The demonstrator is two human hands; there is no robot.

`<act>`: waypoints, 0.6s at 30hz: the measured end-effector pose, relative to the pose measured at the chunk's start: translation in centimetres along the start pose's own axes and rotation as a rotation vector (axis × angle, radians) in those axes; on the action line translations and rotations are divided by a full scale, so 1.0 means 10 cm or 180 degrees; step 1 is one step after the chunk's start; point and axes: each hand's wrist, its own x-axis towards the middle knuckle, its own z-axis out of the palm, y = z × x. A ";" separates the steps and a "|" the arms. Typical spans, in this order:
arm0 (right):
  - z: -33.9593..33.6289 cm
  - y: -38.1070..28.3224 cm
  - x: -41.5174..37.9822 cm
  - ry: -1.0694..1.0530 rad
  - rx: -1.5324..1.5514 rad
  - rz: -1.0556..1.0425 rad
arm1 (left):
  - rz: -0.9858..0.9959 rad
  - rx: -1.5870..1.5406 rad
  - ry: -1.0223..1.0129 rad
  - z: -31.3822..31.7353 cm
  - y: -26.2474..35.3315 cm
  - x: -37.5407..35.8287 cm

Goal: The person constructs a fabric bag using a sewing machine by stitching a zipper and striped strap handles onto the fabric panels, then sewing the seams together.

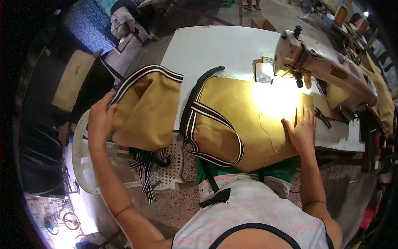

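My left hand [100,120] holds the left edge of a tan fabric piece [155,112] trimmed along its top with black-and-white striped webbing. That piece hangs beside the table, over a plastic chair. My right hand [302,126] lies with its fingers spread on the right part of a larger tan fabric panel [248,120], spread over the table's front edge. A striped strap [219,118] loops across the panel's left side. The sewing machine [327,62] stands just beyond my right hand, its lamp lighting the cloth.
The white table [211,45] stretches away from me. Dark scissors [322,118] lie right of the panel. Strap pieces [147,170] rest on the plastic chair [78,153] at left. A cardboard box [263,24] and a person's feet [251,7] are beyond the table.
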 end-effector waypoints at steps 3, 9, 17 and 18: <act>0.02 0.10 -0.05 0.0149 0.0093 0.0068 | 0.0666 0.0392 0.0629 -0.33 0.06 -0.13; 0.06 0.22 -0.08 0.0432 0.0242 0.0102 | 0.0436 0.0918 0.0669 -1.05 0.66 -0.47; 0.10 0.25 -0.06 0.0459 0.0372 0.0039 | 0.0149 0.0209 0.1179 -1.06 0.46 -0.50; 0.07 0.26 -0.03 0.0470 0.0289 0.0185 | -0.0569 -0.0348 0.0740 0.03 -0.09 -0.58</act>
